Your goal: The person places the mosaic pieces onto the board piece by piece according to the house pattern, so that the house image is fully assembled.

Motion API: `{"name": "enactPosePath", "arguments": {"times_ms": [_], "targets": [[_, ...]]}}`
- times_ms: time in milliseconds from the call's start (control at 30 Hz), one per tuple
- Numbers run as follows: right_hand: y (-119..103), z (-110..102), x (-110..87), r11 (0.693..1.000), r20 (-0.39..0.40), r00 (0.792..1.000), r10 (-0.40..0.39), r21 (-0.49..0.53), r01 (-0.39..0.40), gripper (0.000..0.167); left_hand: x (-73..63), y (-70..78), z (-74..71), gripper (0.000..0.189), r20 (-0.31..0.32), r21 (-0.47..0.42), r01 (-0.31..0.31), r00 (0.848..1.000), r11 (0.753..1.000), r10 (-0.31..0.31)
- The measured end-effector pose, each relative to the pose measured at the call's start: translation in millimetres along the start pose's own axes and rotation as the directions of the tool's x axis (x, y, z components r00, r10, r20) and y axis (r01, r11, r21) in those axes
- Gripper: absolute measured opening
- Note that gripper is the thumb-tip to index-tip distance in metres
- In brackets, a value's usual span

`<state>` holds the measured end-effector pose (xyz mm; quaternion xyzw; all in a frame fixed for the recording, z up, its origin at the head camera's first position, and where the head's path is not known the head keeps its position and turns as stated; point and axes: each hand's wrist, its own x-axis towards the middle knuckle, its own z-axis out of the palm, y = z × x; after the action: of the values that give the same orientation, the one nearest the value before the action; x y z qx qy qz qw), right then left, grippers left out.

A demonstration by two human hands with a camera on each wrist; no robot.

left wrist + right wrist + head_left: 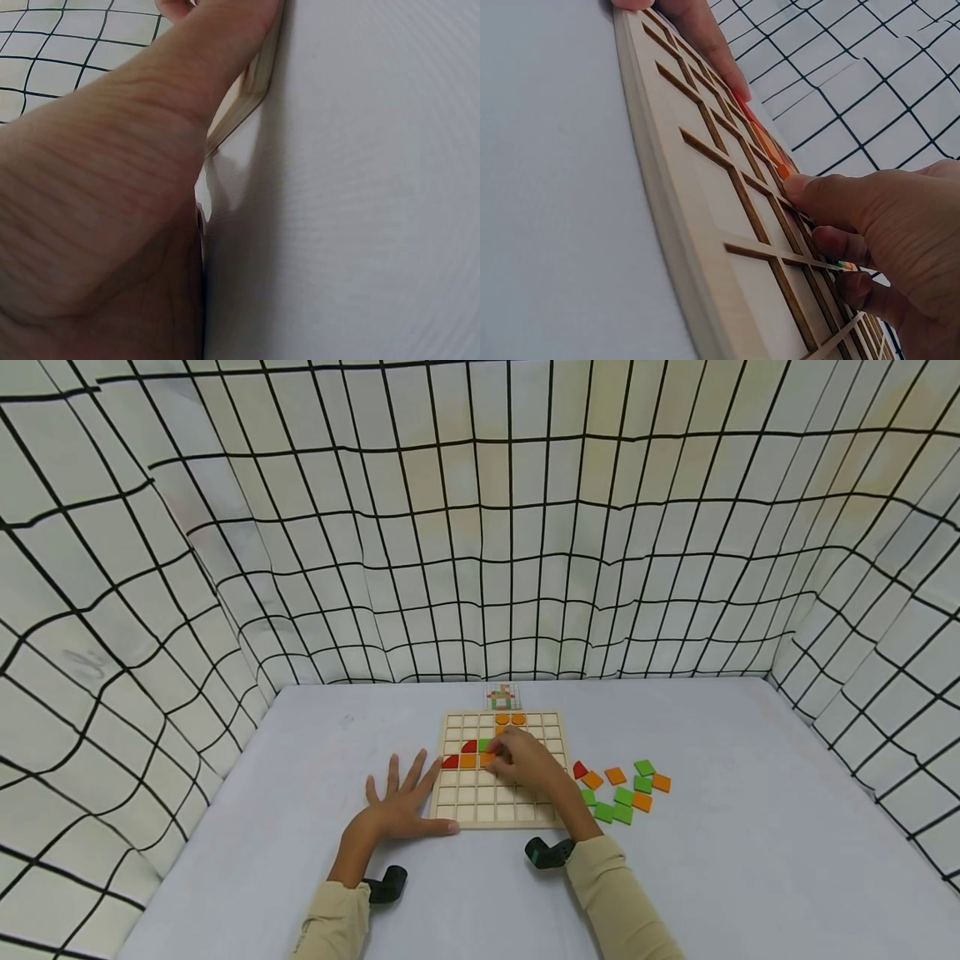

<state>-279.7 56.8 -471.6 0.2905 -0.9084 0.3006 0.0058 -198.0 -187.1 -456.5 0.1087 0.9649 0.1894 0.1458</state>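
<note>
A wooden grid board [498, 825] lies on the table with coloured tiles in some cells. My left hand [401, 810] is spread at its left side, thumb along the near edge and fingertips by the left rim. My right hand [528, 764] reaches over the middle, thumb and fingers pinching an orange square tile [784, 171] at its cell. Left of that tile sit another orange square [468, 761] and a red quarter-round tile [451, 762]. One row farther are a second red quarter-round [469, 747] and a green square [484, 745]. Two orange rounded tiles [518, 719] lie in the far row.
Loose green squares [623, 796], orange squares [615, 775] and a red quarter-round tile [580, 770] are scattered right of the board. A small pattern card [502, 697] lies beyond it. White walls with black netting [510, 560] surround the white table [735, 860].
</note>
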Motion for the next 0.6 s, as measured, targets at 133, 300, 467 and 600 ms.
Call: {"name": "enactPosePath", "arguments": {"times_ms": [133, 300, 467, 600], "targets": [[-1.1, 0.1, -0.1, 1.0, -0.009, 1.0, -0.005, -0.005, 0.005, 0.023, 0.7, -0.3, 0.2, 0.113, -0.002, -0.001, 0.003, 1.0, 1.0, -0.003], [-3.1, 0.0, -1.3, 1.0, -0.003, 1.0, 0.007, -0.008, -0.007, 0.024, 1.5, -0.7, 1.5, 0.113, 0.002, 0.011, 0.009, 1.0, 1.0, -0.009], [-6.0, -1.7, -2.7, 1.0, 0.005, 1.0, 0.018, -0.005, -0.018, 0.024, 1.1, -0.3, 1.7, 0.114, 0.0, 0.006, 0.007, 1.0, 1.0, -0.007], [-7.5, -2.7, -2.6, 1.0, 0.007, 1.0, 0.02, -0.001, -0.02, 0.023, 0.8, 0.1, 1.3, 0.114, -0.002, 0.004, 0.003, 1.0, 1.0, -0.003]]}}
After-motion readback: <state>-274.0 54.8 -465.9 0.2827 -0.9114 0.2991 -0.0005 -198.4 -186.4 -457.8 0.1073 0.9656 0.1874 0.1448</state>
